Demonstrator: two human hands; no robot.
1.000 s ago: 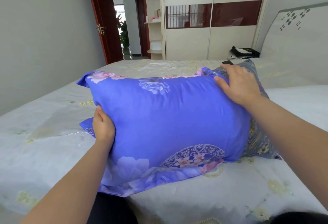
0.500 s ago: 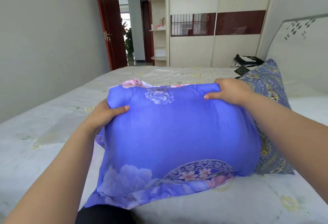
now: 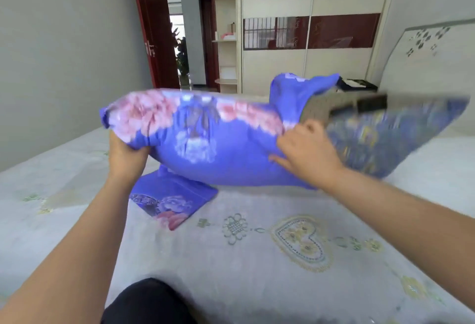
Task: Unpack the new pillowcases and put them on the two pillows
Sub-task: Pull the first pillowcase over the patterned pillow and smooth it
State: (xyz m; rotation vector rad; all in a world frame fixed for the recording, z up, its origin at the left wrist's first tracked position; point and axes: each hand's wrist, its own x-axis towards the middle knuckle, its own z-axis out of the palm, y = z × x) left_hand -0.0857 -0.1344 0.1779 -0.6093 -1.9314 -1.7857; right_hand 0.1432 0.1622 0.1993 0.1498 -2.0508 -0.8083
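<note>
Two hands are holding one pillow [image 3: 218, 149] up above the bed [image 3: 257, 259] in the head view, the only view you have. You are gripping its left end with your left hand [image 3: 126, 155], fingers curled up into the bunched fabric at the corner. Your right hand [image 3: 309, 154] is lying against the pillow's near face towards its right end, fingers fairly straight and spread, pressing on the cloth rather than pinching it.

The pillow is wearing a bright violet-blue pillowcase printed with pale blue flowers in the middle and a band of pink blossoms along the upper edge. It is looking plump and rounded, lying roughly level between your hands, and it is blurred. A loose flap of the same blue cloth [image 3: 169, 200], showing a dark medallion pattern and a pink flower, is hanging from the pillow's lower left and lying on the bed. Another blue fold [image 3: 295, 92] is standing up at the upper right.

Just beside your right hand, a second pillow [image 3: 385, 141] in a darker blue, yellow-flecked paisley cover is sticking out to the right, also blurred; you cannot tell whether it is touching the first.

The bed is wearing a pale grey cover with embroidered heart and knot motifs.
</note>
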